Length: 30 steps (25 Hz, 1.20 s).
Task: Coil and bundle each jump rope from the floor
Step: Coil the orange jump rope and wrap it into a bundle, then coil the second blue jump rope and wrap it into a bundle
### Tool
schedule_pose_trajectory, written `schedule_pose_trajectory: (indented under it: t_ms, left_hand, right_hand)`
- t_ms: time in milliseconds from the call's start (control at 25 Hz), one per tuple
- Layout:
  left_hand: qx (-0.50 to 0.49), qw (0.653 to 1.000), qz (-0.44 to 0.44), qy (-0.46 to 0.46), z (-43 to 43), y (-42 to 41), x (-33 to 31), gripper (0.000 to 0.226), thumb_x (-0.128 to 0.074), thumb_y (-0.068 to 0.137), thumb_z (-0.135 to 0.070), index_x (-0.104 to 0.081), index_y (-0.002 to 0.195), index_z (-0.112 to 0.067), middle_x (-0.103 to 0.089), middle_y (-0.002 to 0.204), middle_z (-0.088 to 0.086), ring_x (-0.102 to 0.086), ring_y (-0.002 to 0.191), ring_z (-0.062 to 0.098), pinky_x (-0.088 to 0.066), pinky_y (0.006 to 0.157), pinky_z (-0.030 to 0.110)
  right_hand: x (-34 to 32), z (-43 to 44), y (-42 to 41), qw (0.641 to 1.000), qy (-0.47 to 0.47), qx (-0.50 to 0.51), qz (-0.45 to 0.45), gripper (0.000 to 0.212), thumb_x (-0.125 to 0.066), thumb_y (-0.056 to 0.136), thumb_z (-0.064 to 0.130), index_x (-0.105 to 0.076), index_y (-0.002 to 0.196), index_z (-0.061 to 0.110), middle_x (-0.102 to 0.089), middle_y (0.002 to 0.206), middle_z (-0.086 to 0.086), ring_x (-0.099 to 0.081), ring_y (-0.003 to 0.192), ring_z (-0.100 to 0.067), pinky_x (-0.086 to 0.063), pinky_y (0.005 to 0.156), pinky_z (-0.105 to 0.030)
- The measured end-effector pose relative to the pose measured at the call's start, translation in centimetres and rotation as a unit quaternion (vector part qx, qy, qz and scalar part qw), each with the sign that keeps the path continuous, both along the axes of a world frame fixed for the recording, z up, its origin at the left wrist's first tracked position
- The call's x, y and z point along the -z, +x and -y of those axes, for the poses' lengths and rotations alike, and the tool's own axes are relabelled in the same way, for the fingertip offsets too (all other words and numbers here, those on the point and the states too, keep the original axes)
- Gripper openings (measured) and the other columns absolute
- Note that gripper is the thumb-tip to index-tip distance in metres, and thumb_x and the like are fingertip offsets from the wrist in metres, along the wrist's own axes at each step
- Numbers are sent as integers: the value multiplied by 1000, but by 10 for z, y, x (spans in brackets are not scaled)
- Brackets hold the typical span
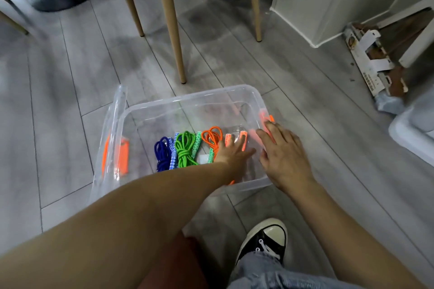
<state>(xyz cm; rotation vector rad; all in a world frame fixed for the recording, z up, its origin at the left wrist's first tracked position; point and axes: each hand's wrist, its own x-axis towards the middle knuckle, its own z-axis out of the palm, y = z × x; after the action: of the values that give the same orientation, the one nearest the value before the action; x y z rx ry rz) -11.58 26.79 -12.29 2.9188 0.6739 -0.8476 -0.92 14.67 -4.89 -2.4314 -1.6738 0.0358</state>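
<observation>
Just ahead of my left hand (231,151), in the head view, lies the coiled orange jump rope (212,136) with its orange-and-white patterned handles (243,141), on the bottom of the clear plastic storage bin (192,101). The bundle's long axis runs away from me, roughly in line with the reaching forearm. Its loops sit off the hand's left side and its handles under the fingertips. The fingers look straight and spread, laid on the handles; blur keeps me from saying whether any curl round them.

To that hand's right, my right hand (284,155) is spread flat with nothing in it, over the bin's right rim, fingertips just beside the orange clip latch (266,116). The left hand is plainly the nearer to the rope, so I judge any nudge or lift is its job.

Further left of the left hand, the bundled green jump rope (185,150) and bundled blue jump rope (163,155) lie parallel, side by side. I see no loose rope on the grey plank floor (70,101), so the task looks nearly done.

The bin's near wall crosses under my left forearm, so any lift must clear it. The clear lid (117,110) leans at the far left. The wooden chair legs (172,30) stand beyond the bin, well apart.
</observation>
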Motion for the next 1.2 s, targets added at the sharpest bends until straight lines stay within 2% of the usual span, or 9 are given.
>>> schedule_pose_trajectory:
  t_ms: [80, 160, 320, 440, 600, 800, 960, 1080, 1200]
  left_hand:
    - [94, 994, -62, -4, 2, 1, 9, 57, -40, 99, -48, -23, 153, -40, -3, 166, 6, 4, 150, 43, -11, 110, 74]
    - [110, 987, -121, -6, 2, -6, 15, 49, -30, 103, -45, -29, 152, -39, -8, 166, 4, 5, 151, 42, -3, 109, 76]
    - [36, 989, -145, 3, -20, -37, 22, 53, -26, 103, -41, -17, 155, -41, -4, 167, 6, -1, 152, 40, 12, 110, 73]
    - [-6, 989, -148, 25, -39, -71, 22, 62, -29, 101, -37, -6, 158, -33, -5, 167, 6, -1, 152, 38, 16, 113, 67]
    - [-7, 993, -115, 7, -44, -78, 11, 64, -32, 100, -41, -18, 157, -17, -17, 165, 7, -8, 152, 35, 6, 118, 62]
    - [-32, 997, -68, -3, -44, -66, -3, 46, -45, 95, -36, -50, 137, -19, -50, 143, 8, -41, 134, 32, -22, 116, 50]
    - [-68, 997, 22, -9, -42, -55, -34, 43, -50, 94, -38, -53, 133, -20, -54, 136, 8, -46, 129, 35, -33, 105, 48]
    - [-69, 988, 135, -22, -30, -42, -70, 39, -49, 94, -35, -53, 131, -22, -57, 130, 6, -50, 121, 32, -38, 97, 46]
    - [-56, 970, 231, -48, -14, -25, -115, 37, -48, 96, -34, -53, 132, -25, -56, 134, 3, -50, 123, 28, -37, 101, 44]
  right_hand:
    - [0, 1, 0, 1000, -10, 3, -3, 53, -60, 87, 23, -52, 139, 19, -43, 153, -8, -41, 140, -27, -37, 111, -44]
    - [-1, 2, -1, 1000, -11, 8, 0, 54, -62, 85, 20, -53, 139, 19, -44, 153, -9, -41, 140, -27, -37, 111, -45]
    - [0, 5, -3, 1000, -21, 15, -6, 53, -55, 89, 22, -51, 142, 16, -39, 156, -8, -36, 143, -26, -33, 116, -46]
    - [-2, 5, -3, 999, -28, 20, -11, 52, -52, 92, 24, -49, 144, 17, -37, 158, -7, -34, 145, -26, -29, 119, -45]
    - [-3, 2, -5, 999, -37, 25, -17, 53, -56, 91, 21, -49, 143, 17, -38, 157, -8, -34, 145, -27, -30, 119, -45]
    - [-14, 2, -5, 999, -11, 30, -34, 51, -61, 89, 18, -52, 139, 14, -51, 146, -8, -48, 134, -27, -39, 109, -43]
    - [-24, 8, -5, 997, 21, 55, -51, 51, -65, 85, 15, -55, 134, 13, -57, 137, -8, -56, 123, -27, -46, 101, -43]
    - [-39, 16, -6, 996, 23, 73, -52, 51, -64, 86, 18, -53, 136, 16, -56, 138, -6, -55, 122, -25, -45, 101, -41]
    - [-66, 29, -4, 994, 25, 95, -48, 51, -60, 91, 22, -48, 140, 18, -52, 143, -5, -51, 128, -23, -42, 106, -41]
